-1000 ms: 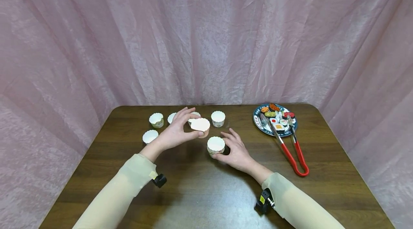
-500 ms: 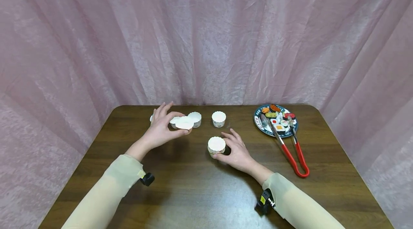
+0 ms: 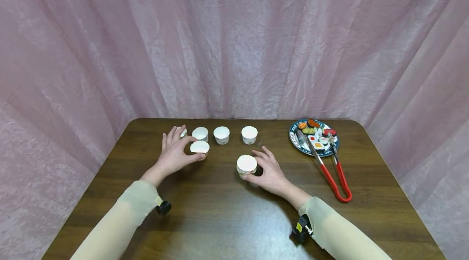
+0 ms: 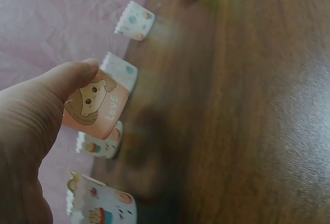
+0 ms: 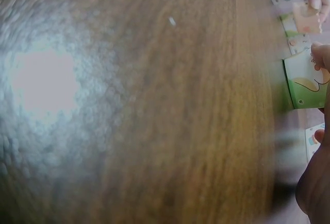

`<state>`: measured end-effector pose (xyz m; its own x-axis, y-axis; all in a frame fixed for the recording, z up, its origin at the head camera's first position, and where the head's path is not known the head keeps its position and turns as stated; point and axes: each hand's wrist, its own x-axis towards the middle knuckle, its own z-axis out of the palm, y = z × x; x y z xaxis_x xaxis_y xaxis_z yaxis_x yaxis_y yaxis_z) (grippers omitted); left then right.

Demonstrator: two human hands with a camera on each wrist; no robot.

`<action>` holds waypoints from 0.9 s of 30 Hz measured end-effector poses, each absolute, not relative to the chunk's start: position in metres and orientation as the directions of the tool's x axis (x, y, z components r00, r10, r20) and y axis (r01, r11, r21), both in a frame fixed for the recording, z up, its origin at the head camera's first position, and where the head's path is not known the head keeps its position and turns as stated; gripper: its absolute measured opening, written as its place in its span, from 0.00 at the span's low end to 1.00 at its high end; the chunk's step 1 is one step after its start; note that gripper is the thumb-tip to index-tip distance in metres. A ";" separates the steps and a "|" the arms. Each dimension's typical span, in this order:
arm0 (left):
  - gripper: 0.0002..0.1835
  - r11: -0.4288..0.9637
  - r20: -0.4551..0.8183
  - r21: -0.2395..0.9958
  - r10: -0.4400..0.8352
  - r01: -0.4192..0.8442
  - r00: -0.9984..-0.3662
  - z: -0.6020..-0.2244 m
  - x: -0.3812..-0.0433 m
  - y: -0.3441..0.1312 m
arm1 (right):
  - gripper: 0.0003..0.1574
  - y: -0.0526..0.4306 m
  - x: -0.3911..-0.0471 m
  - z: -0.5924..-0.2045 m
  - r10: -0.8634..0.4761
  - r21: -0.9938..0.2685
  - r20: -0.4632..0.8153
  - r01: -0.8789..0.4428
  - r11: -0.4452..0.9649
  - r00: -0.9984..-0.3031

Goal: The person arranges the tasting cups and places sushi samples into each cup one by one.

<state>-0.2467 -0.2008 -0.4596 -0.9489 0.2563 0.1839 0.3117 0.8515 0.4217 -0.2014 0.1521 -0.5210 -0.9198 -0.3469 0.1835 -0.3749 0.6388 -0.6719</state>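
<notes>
My left hand (image 3: 172,156) pinches a peach paper baking cup (image 4: 98,105) by thumb and fingers. A cartoon girl and the word "LOVE" show on its side in the left wrist view. It appears to hang a little above the table, just in front of a white patterned baking cup (image 3: 200,134) in the back row. Near the middle of the table, my right hand (image 3: 270,173) grips a green-and-white baking cup (image 5: 307,82), upright with its white scalloped rim upward. The left fingers partly cover another cup (image 3: 182,131) at the row's left end.
Two more white cups (image 3: 221,135) (image 3: 249,134) stand along the back. At the right, a patterned plate (image 3: 292,138) bears several sushi pieces (image 3: 310,131). Red-handled tongs (image 3: 331,178) lie across the plate and the wooden table (image 3: 227,227). A pink curtain (image 3: 234,48) hangs behind.
My left hand has carried the peach cup leftward from near the middle and lowered it. The front-left cup seen earlier is hidden behind that hand. My right hand has stayed put on its cup.
</notes>
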 end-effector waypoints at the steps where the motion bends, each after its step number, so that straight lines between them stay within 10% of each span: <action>1: 0.36 0.855 0.184 0.419 0.250 0.306 -0.950 -0.462 -0.247 -0.201 | 0.40 0.152 -0.202 -0.521 -0.347 -0.671 0.184 -0.375 0.639 -0.920; 27: 0.37 0.887 0.144 0.378 0.226 0.264 -0.963 -0.480 -0.245 -0.206 | 0.38 0.152 -0.201 -0.521 -0.347 -0.665 0.171 -0.368 0.650 -0.922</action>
<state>-0.2452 -0.2063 -0.4803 -0.9635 0.2256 0.1443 0.2644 0.8875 0.3775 -0.2014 0.1523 -0.5207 -0.9221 -0.3469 0.1713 -0.3680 0.6497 -0.6652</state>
